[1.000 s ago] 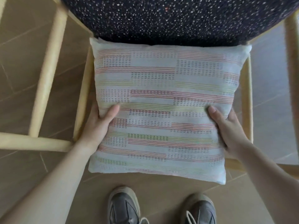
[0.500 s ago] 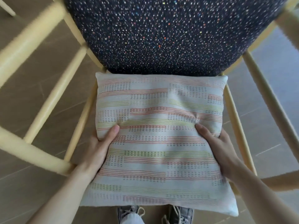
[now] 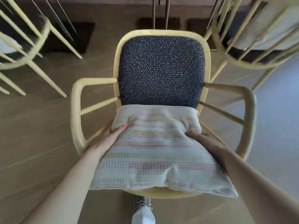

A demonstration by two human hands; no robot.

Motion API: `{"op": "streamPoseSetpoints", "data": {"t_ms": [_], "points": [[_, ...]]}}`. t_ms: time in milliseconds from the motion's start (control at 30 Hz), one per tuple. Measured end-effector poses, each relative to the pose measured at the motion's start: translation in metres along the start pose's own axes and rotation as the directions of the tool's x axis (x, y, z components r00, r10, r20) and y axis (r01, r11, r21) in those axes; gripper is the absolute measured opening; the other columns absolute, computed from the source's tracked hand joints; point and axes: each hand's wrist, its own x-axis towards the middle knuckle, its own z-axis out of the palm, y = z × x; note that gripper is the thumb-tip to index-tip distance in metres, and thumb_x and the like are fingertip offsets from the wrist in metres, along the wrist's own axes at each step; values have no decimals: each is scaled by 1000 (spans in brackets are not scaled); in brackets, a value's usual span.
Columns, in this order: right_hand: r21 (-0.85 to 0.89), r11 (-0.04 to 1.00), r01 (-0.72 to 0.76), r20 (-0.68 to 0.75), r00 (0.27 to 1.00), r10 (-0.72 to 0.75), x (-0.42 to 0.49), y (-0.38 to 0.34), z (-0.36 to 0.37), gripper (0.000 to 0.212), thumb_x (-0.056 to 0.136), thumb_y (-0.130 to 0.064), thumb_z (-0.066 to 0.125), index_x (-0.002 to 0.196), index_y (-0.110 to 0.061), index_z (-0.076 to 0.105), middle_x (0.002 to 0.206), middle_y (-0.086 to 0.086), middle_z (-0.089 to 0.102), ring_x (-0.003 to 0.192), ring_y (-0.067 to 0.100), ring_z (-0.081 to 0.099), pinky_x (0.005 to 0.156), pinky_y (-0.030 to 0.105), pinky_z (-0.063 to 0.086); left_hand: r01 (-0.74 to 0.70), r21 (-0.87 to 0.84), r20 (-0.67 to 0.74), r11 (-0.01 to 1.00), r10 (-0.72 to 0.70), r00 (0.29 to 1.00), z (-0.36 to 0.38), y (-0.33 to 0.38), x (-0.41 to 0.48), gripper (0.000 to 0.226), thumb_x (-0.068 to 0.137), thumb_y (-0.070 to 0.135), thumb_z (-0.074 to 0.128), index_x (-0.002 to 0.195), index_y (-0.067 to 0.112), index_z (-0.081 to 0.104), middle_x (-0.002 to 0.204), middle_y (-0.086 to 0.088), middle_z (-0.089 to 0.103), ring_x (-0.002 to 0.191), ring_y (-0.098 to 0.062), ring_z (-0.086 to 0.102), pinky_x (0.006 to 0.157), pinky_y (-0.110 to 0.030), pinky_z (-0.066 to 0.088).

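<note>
A pale cushion point(image 3: 155, 152) with red and green woven stripes lies on the seat of a yellow wooden armchair point(image 3: 77, 113) whose backrest point(image 3: 161, 70) is dark speckled fabric. The cushion's far edge touches the backrest and its near edge overhangs the seat front. My left hand point(image 3: 111, 138) grips the cushion's left side, thumb on top and fingers underneath. My right hand point(image 3: 200, 139) grips its right side the same way, the fabric bunched at the thumb.
Two more yellow chairs stand close by, one at the far left point(image 3: 24, 50) and one at the far right point(image 3: 258, 46). Metal table legs point(image 3: 160, 13) rise behind the armchair. The floor is tan tile. My shoe point(image 3: 142, 202) shows under the seat front.
The view has pulled back and up, so the whole armchair shows. The cushion has slid farther toward the backrest, and both hands have stayed gripping its sides.
</note>
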Motion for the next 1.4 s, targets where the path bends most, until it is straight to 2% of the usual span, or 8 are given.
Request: {"op": "streamPoseSetpoints", "data": {"t_ms": [133,333,467,667,900,1067,1200,1400], "points": [[-121,992,-46,32,998,51,19,-74,-35,84,47,-76,83,113,-24,80,89,-3,85,76,15,82,71,29,58,5,35,36,999,-7,999,-11,75,26,68,91,63,70,148,28,60,122,2,75,111,-22,71,100,-35,54],[-194,969,-152,58,984,166,44,-148,-73,96,37,-78,88,113,-21,76,90,0,85,80,21,83,71,30,59,136,109,55,985,-143,988,-16,155,46,68,92,64,67,144,21,63,89,6,66,78,-10,61,59,-21,40],[-182,964,-195,149,964,223,56,-185,-87,71,53,-70,90,98,-20,70,67,-4,80,58,12,78,43,18,54,154,190,99,970,-175,980,-21,196,62,63,96,64,61,146,26,61,142,-10,67,90,-15,60,85,-25,43],[-190,945,-265,160,942,296,95,-229,-108,76,62,-65,81,114,-12,74,95,8,85,76,21,82,67,30,61,127,318,149,940,-182,972,-24,246,95,59,104,56,53,151,22,56,164,-11,47,151,-30,44,117,-34,31],[-142,933,-330,203,913,354,124,-235,-112,91,44,-59,95,117,-8,75,99,13,84,77,27,83,51,29,62,209,363,140,908,-274,951,-25,254,117,68,103,57,54,156,15,50,162,-13,49,148,-31,47,105,-29,33],[-60,937,-344,276,896,347,127,-231,-116,96,31,-59,105,110,-9,85,116,17,81,102,31,80,77,35,63,168,373,215,913,-261,941,-24,255,119,59,110,50,43,160,18,42,169,-9,38,156,-26,36,119,-30,26],[-26,938,-347,275,899,340,113,-237,-115,93,39,-59,101,114,-8,83,112,17,82,90,30,82,66,33,64,193,348,203,917,-275,940,-24,253,121,58,112,47,40,161,17,41,170,-8,37,157,-24,34,121,-29,24],[-391,910,-136,52,984,169,77,-271,-101,69,92,-64,65,134,-10,69,122,14,76,102,31,72,93,36,57,37,325,65,945,-61,996,-24,256,109,58,105,48,61,153,17,52,143,-9,62,130,-28,60,111,-37,43]]}}
